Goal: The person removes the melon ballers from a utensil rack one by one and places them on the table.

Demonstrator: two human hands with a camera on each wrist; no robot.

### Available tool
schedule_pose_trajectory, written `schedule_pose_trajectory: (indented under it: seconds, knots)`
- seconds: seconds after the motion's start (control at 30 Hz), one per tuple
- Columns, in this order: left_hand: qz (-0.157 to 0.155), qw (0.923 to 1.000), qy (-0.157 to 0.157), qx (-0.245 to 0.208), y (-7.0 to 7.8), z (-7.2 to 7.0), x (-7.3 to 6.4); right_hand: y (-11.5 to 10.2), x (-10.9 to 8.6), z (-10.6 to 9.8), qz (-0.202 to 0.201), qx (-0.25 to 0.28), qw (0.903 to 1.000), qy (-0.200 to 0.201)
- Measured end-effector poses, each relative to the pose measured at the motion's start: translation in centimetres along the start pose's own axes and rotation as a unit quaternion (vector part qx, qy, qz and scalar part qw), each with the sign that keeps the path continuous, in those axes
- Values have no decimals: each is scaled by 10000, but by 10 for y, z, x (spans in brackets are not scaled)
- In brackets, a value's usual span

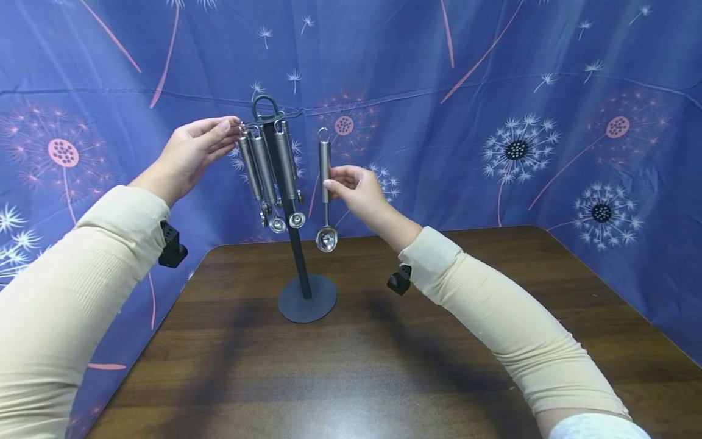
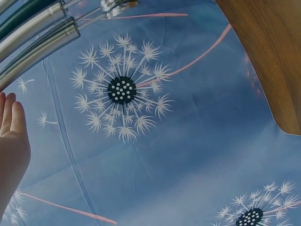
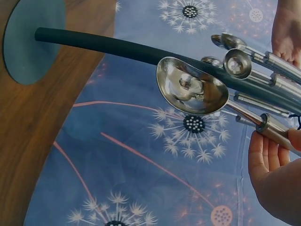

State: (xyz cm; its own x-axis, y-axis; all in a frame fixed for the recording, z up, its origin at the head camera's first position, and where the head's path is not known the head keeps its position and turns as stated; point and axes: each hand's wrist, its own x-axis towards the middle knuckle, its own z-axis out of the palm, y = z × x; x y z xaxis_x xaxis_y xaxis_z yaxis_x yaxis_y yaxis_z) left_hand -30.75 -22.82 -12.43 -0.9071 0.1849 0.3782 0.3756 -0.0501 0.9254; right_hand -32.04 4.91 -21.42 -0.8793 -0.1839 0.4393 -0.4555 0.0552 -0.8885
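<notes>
My right hand (image 1: 359,189) pinches the handle of a steel spoon (image 1: 326,239) between thumb and fingers. Upright beside the rack, this spoon has its loop at the top and its deep, rounded bowl at the bottom; the bowl (image 3: 188,89) looks large and shiny in the right wrist view. A dark utensil rack (image 1: 297,256) carries several steel utensils (image 1: 263,167) with small round bowls. At its upper left, my left hand (image 1: 200,143) reaches out with fairly straight fingers, their tips at the loop of the outermost hanging handle. The left wrist view shows those fingers (image 2: 18,117) beside the handles.
The rack's round base (image 1: 320,308) stands on a brown wooden table (image 1: 351,372) near the far edge. A blue dandelion-print cloth (image 1: 428,152) hangs behind and around it. Small black cameras (image 1: 172,247) sit on both wrists.
</notes>
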Motion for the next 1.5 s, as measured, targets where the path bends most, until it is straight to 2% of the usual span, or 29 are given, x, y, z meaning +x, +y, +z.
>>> schedule_pose_trajectory:
  seconds: [0.43,0.7,0.9,1.2,1.33,1.5]
  knots:
    - [98,9999,14,38,0,-1,-3,10,-3,-8,133,-86,9999,36]
    - [248,9995,40,-167,0,2,-3,14,-4,-11,212,-97,9997,45]
    - [282,9995,144,-45,2,7,-3,14,-4,-16,226,-103,9997,66]
    - [47,9991,315,282,3,8,-4,16,-5,-19,328,-74,9994,126]
    - [-120,9985,176,503,4,8,-3,18,-6,-20,376,-75,9992,138]
    - [-270,9985,-50,465,7,7,-1,20,-7,-21,370,-97,9991,177]
